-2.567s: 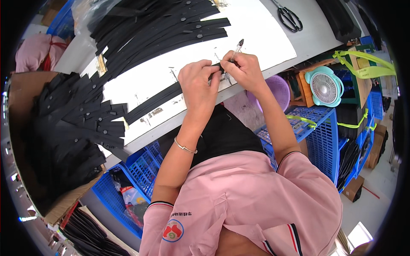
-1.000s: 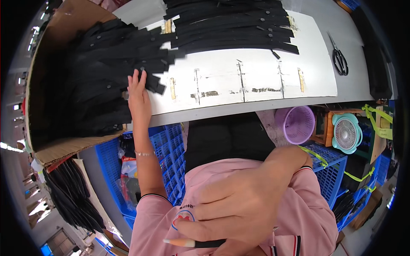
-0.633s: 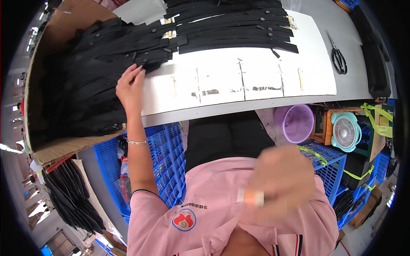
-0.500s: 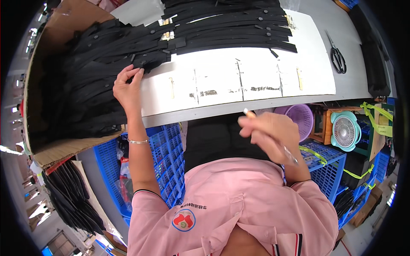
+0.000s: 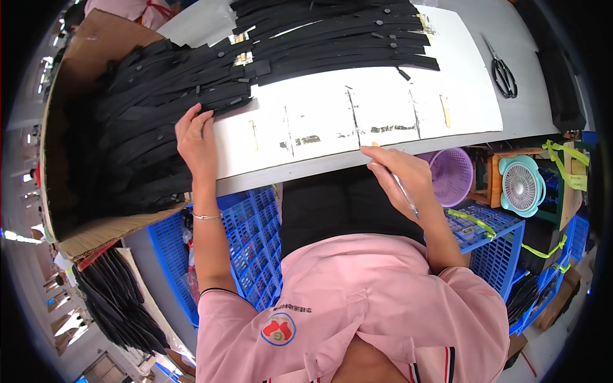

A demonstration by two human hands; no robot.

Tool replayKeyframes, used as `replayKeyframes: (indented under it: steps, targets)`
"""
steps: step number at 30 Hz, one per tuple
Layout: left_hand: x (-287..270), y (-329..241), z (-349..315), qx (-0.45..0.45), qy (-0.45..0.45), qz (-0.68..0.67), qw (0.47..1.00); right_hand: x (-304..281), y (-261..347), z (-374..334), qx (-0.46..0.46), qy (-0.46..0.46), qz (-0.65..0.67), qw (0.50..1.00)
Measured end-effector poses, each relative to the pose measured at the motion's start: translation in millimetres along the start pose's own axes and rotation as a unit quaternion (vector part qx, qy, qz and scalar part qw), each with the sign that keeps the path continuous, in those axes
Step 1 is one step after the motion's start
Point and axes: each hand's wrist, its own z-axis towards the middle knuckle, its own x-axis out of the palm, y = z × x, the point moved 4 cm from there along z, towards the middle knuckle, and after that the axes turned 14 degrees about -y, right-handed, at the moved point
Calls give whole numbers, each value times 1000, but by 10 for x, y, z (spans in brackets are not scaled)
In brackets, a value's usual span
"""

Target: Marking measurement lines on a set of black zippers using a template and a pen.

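My left hand (image 5: 196, 143) is at the near right edge of a pile of black fabric strips (image 5: 140, 108). Its thumb and fingertips close on the edge of a black strip (image 5: 231, 104); the exact grip is partly hidden. In my right hand (image 5: 405, 175) is a slim pen-like tool, its clear and silver barrel (image 5: 406, 196) slanting back past the palm. The pale tip shows by my fingers, close to the near edge of a white board (image 5: 325, 115) marked with dark lines. Further black strips (image 5: 338, 48) lie side by side across the board's far part.
Black-handled scissors (image 5: 503, 76) lie on the grey table right of the board. An open cardboard box (image 5: 105, 45) surrounds the pile at left. Below the table's right edge are a purple basket (image 5: 452, 175), a turquoise fan (image 5: 520, 185) and a blue crate (image 5: 491, 255).
My right hand has swung up and left toward the board's near edge with the pen-like tool. My left hand has shifted slightly, and the strip end beside it now lies flatter.
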Motion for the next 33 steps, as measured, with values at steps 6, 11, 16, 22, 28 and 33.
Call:
replayKeyframes:
  steps: [6,11,16,22,28,33]
  targets:
    - [-97,-258,210,106,-15,-25,994,-129,-71,-27,30,-29,-24,999]
    - [282,-901,-54,-33,202,-185,961,-157,-221,-186,110,-83,-1,991]
    - [743,-1640,-403,64,264,-208,940,-119,-173,-55,-26,-135,-158,978]
    - [990,-2074,-656,28,261,-250,932,-8,-513,-182,-30,-75,-297,951]
    - [879,-1987,-755,108,142,-222,958,-257,-685,-210,-21,-130,-336,933]
    - [632,-1695,-894,117,129,-135,975,-466,-863,-186,-22,-147,-347,926]
